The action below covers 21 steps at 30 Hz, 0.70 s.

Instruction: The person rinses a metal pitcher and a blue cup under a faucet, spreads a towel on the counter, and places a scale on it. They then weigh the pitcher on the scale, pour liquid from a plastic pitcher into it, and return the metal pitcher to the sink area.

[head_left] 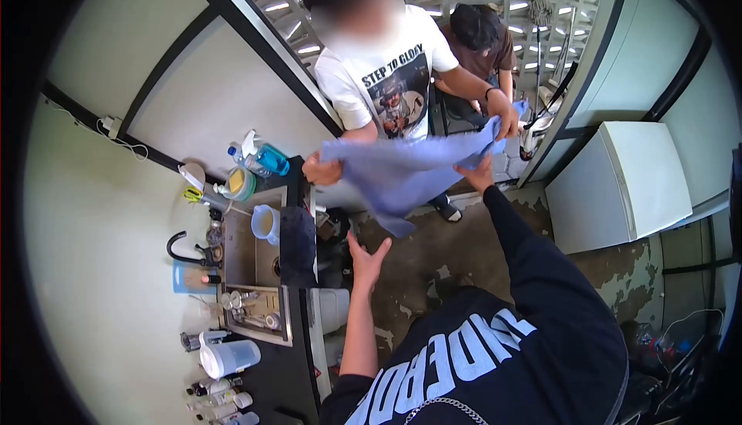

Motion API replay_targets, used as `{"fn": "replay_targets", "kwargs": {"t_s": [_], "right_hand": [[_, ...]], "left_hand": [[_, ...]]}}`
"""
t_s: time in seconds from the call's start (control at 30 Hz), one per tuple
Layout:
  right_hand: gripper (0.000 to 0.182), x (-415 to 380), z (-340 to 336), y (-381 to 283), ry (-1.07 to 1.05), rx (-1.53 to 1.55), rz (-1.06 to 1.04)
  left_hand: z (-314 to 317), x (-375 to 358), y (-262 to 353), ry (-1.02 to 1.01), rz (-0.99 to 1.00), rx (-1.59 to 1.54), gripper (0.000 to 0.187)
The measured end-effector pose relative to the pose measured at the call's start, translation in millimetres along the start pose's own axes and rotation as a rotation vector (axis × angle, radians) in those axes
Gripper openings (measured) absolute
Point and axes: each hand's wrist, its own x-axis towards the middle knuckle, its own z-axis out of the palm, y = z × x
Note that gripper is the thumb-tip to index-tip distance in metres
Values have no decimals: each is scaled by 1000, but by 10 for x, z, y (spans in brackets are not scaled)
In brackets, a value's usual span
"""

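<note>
A light blue cloth [410, 166], blurred by motion, hangs spread between the two hands of a person in a white printed T-shirt [398, 85]. My right hand [476, 173] reaches up to the cloth's lower right edge, thumb and fingers closed on it just below that person's hand [504, 116]. My left hand [368, 261] is raised under the cloth's left side, thumb and fingers apart, with nothing in it. The cloth's lowest corner hangs close to the right of its fingertips. The other person's second hand [321, 168] grips the cloth's left end.
On the left is a sink [239, 241] with a translucent jug [265, 224] and black faucet [189, 249]. A lidded pitcher [229, 357] and bottles line the counter. A white fridge [626, 181] stands right. Another person [475, 46] sits beyond the doorway.
</note>
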Motion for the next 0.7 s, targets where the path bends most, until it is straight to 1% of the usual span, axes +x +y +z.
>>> {"fn": "replay_targets", "kwargs": {"t_s": [0.03,0.07,0.1,0.13,0.17,0.2,0.23,0.27,0.3,0.33,0.37,0.4,0.47,0.5,0.53,0.57,0.6,0.63,0.67,0.7], "right_hand": [[132,-82,-49,-128,-13,2,11],[111,-160,-191,-472,-75,232,54],[92,-200,-304,-671,-135,458,94],[92,-192,-339,-656,-138,454,92],[73,-185,-346,-661,-189,263,210],[60,-190,-304,-649,-236,76,325],[60,-276,-205,-625,-93,90,141],[60,-356,-159,-580,-92,96,138],[58,-467,-171,-656,-66,179,127],[55,-536,-192,-776,-40,260,112],[47,-525,-25,-551,-84,352,79],[47,-575,-2,-613,-93,352,69],[38,-775,-14,-799,-15,731,-70],[34,-874,-124,-923,-123,798,64],[34,-955,-182,-1029,-136,791,54],[34,-1037,-226,-1152,-160,892,124],[34,-1128,-270,-1268,-180,995,197],[34,-1220,-333,-1389,-171,1054,248],[34,-1348,-382,-1515,-173,1055,239],[36,-1503,-428,-1624,-219,1105,304]], "left_hand": [[48,8,26,26,46,72,119],[100,21,36,50,97,140,119],[130,63,1,51,90,138,119],[140,123,-30,43,99,127,118],[136,168,-61,37,113,118,118],[135,176,-55,41,119,119,118],[138,163,-43,49,147,117,116],[121,135,-42,56,174,116,115],[87,81,-43,60,177,119,115],[51,30,-44,59,136,92,113],[7,-14,-47,61,96,61,111],[-46,-56,-73,72,96,53,111],[-163,-172,-165,109,79,92,107],[-212,-229,-235,120,73,77,107],[-259,-266,-296,109,78,56,101],[-295,-305,-353,97,85,37,95],[-318,-377,-378,103,87,28,95],[-337,-462,-392,80,86,14,88],[-346,-543,-396,56,89,1,82],[-322,-634,-409,29,114,-24,78]]}}
